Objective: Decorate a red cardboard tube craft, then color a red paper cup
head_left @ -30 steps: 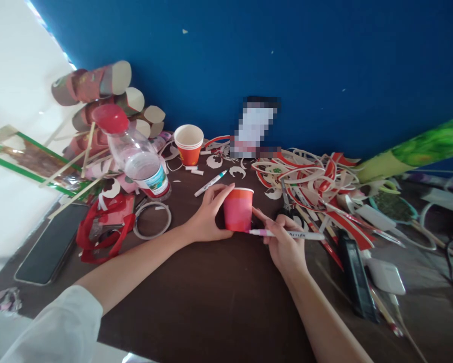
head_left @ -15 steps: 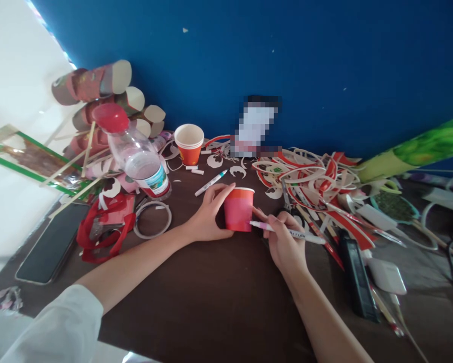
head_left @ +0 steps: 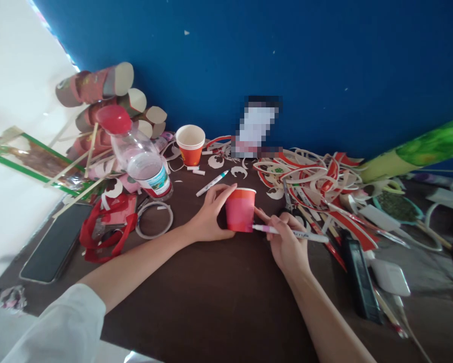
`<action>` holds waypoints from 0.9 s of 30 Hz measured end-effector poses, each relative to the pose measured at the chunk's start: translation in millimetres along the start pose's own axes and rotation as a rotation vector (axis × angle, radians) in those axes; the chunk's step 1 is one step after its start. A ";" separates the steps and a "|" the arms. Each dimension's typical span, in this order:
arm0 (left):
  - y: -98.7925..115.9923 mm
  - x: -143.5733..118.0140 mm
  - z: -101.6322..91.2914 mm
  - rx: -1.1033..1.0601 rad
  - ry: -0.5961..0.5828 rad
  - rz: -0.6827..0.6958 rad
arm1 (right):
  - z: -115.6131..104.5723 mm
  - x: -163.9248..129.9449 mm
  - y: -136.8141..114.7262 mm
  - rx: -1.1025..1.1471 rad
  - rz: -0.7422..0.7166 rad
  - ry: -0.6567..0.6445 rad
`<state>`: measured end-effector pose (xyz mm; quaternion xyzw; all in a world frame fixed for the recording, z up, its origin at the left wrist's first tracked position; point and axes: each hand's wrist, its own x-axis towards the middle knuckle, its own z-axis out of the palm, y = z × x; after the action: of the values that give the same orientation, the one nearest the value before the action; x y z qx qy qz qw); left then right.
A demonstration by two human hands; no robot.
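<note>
Pink-painted paper cup (head_left: pixel 240 210) stands upright, mouth up, near the middle of the dark brown table (head_left: pixel 211 302), orange band at the rim. My left hand (head_left: pixel 209 219) is curled round its left side, thumb at the front low down, forefinger up along the rim, so it's closed on the cup. Right hand (head_left: pixel 287 242) pinches a pink-tipped marker (head_left: pixel 290 232); the pen's long axis runs approx. left-right, nearly level, tip pointing left and touching the cup's lower right wall, white barrel trailing off to the right past my knuckles. Fingers are shut tight on the barrel, forefinger stretched toward the tip.

Behind the cup lies a teal-capped marker (head_left: pixel 212 182), angled w/ its cap up-right. Further back, an orange cup stack (head_left: pixel 190 143) stands upright by the blue wall. Water bottle (head_left: pixel 137 156) w/ red cap leans at left; phone (head_left: pixel 54 243) lies flat near the table's left edge. Red-and-white paper strips (head_left: pixel 317 181) are heaped at right.
</note>
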<state>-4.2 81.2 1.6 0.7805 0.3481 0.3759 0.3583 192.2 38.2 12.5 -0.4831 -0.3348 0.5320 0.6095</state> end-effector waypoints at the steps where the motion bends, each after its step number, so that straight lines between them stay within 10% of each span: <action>1: 0.4 0.1 -0.1 -0.002 -0.002 -0.003 | 0.0 0.0 0.0 0.006 0.000 0.004; 13: -9.0 2.3 5.1 0.016 0.056 0.054 | -3.0 9.4 4.2 0.171 -0.036 0.079; 21: -2.2 -0.6 3.8 -0.013 0.077 -0.003 | 2.1 -0.6 -1.2 0.075 -0.063 -0.118; 27: 1.0 -0.1 0.2 0.008 -0.040 -0.030 | 4.2 0.6 -1.5 0.081 -0.105 0.038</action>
<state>-3.8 80.6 2.3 0.7839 0.3540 0.3536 0.3677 189.0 39.8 15.2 -0.4497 -0.3263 0.5032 0.6619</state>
